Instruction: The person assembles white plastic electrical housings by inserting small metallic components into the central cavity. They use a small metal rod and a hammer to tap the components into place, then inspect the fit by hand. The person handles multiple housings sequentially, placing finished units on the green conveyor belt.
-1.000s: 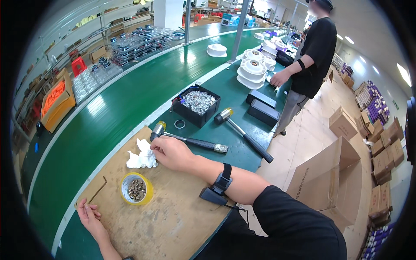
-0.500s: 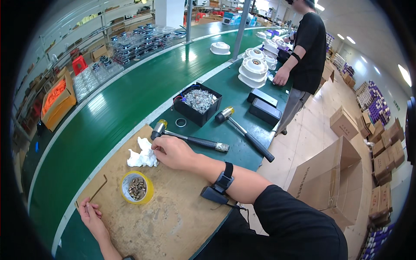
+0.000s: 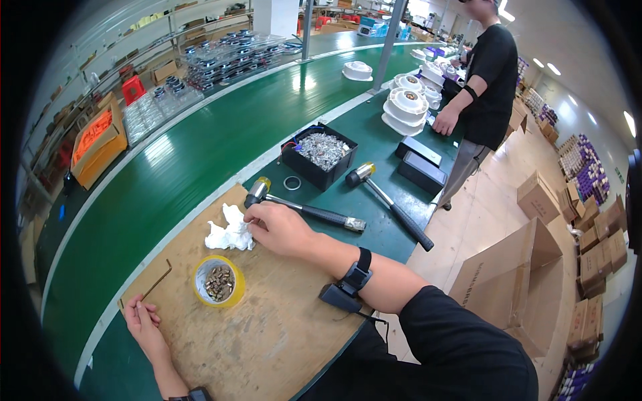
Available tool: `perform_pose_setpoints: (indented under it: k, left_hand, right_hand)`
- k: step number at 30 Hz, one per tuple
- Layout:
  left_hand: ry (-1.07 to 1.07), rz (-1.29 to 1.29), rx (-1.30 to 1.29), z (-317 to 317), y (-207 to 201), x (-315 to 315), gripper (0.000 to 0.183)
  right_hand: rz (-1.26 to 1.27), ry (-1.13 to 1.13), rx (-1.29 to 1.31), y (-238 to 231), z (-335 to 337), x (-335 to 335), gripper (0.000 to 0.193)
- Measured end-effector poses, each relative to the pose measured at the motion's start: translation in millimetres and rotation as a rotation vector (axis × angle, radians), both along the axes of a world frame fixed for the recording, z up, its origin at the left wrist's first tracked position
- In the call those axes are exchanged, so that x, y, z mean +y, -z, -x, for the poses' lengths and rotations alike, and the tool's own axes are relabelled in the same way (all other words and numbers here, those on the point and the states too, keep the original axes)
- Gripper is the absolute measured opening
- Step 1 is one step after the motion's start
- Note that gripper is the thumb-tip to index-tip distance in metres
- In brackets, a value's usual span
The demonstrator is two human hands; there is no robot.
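White crumpled cloth [image 3: 227, 230] lay on the far part of the brown board [image 3: 267, 341], and against its right edge were the bent fingers of the right hand [image 3: 282, 230]; whether they pinched it, I could not tell. If the cloth were pulled quickly toward the person, it could, I judged, hit the yellow tub [image 3: 239, 292] just in front, and its small metal pieces [image 3: 219, 283] would scatter. The left hand [image 3: 147, 329] had half-curled fingers at the lower end of a bent hex key [image 3: 158, 281]; its grip was hidden from me, and a careless push could roll the key off the board. Beyond, the farther hammer [image 3: 402, 218] showed its handle end past the edge of the green bench [image 3: 334, 195], so a bump could drop it to the floor [image 3: 481, 194]. As for writing, dark print stood on the open carton [image 3: 495, 281], and a small green sign [image 3: 619, 175] hung on the wall [image 3: 605, 120], too tiny for reading.
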State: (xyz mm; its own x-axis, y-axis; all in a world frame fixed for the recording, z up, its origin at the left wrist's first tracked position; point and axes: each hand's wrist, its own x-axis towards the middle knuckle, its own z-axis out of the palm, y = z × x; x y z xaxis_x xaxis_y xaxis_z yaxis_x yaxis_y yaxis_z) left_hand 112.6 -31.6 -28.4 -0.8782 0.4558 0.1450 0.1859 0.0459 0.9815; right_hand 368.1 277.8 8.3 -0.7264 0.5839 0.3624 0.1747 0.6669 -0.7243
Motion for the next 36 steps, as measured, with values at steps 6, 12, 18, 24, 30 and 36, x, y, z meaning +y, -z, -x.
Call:
perform_pose_setpoints:
  k: [6, 12, 18, 24, 30, 36]
  left_hand:
    - [-0.032, 0.035, 0.041, -2, -7, -3, 0.021]
    - [-0.03, 0.043, 0.109, -13, 6, 13, 0.02]
    - [-0.026, -0.158, -0.007, -15, -7, 3, 0.017]
    - [-0.083, -0.53, 0.105, -33, -65, 1, 0.014]
    - [0.065, -0.502, 0.429, -111, -174, -43, 0.01]
    - [0.248, -0.363, 1.149, -170, -226, -84, 0.013]
  right_hand:
    - [-0.038, -0.038, -0.022, -10, 10, -1, 0.018]
    - [0.121, 0.04, -0.066, -11, 4, -12, 0.027]
    - [0.167, -0.072, -0.03, 12, 9, 2, 0.017]
    - [0.176, -0.164, 0.056, 29, 8, 30, 0.014]
    - [0.162, -0.16, 0.07, 29, 10, 39, 0.014]
    - [0.219, -0.149, 0.138, 29, 6, 34, 0.016]
